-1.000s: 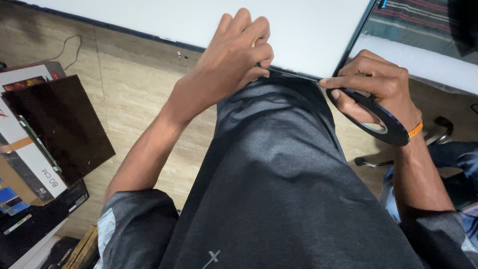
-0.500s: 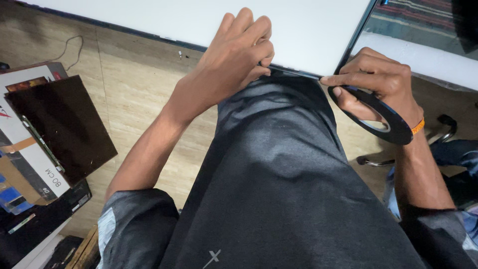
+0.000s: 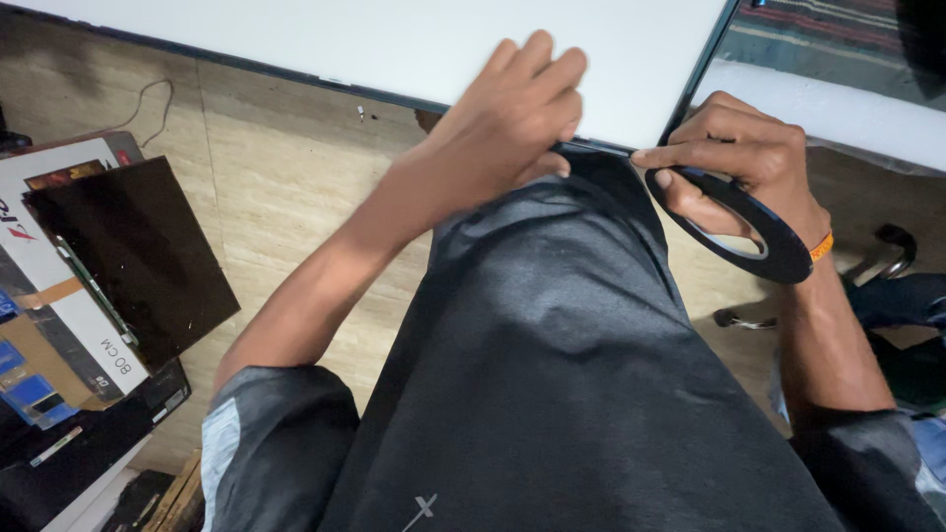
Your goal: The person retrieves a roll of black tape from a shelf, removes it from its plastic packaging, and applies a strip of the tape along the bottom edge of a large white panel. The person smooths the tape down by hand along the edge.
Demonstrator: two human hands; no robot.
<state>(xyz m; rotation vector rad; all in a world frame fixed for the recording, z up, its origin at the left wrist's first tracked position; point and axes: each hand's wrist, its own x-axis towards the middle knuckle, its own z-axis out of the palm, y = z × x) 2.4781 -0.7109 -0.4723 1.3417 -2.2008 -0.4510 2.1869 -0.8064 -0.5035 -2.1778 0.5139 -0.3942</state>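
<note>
At panel edge, near lower right corner: left hand (image 3: 507, 138), fingers curled, pressing down on dark border of white panel (image 3: 394, 44); grip closed on the edge, tape end beneath not discernible. Right hand (image 3: 744, 167) just beside, grip closed on roll of black tape (image 3: 749, 222), forefinger stretched along the roll's top toward the panel corner.

Against 0.5 s ago: both hands in same posts, roll same tilt; no shift worth noting.

Surroundings: dark grey shirt (image 3: 552, 374) filling lower middle, hiding floor and part of panel edge. Tiled floor (image 3: 286, 167) at left. Dark square sheet (image 3: 128, 256) atop printed cardboard box (image 3: 69, 325), far left, well apart from hands. Orange wristband (image 3: 822, 246) on right wrist.

Roll: thin, narrow, wide-holed ring, black, held tilted, off the panel's right corner, above floor.
</note>
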